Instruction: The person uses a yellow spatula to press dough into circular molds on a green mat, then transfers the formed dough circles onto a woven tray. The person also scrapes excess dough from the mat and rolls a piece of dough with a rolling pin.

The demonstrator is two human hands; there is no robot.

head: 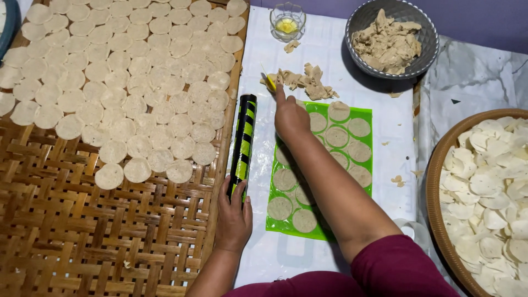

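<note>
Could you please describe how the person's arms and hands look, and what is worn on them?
Both forearms are bare. The right arm has a dark maroon sleeve that ends just above the elbow. The left hand and right hand wear no gloves. I see no rings, watch or bracelet.

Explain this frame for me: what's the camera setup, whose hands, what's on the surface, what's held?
There is no machine here. One camera sits on a person's head and looks down at their two bare hands. The left hand grips the near end of a black-and-green rolling pin lying on a white table cover. The right hand reaches over a green sheet of cut dough rounds, pointing at a small yellow-tipped tool beside dough scraps. To the left, a woven bamboo tray carries many flat rounds. A grey bowl of dough, a small glass and a basket of pale rounds stand nearby.
</note>
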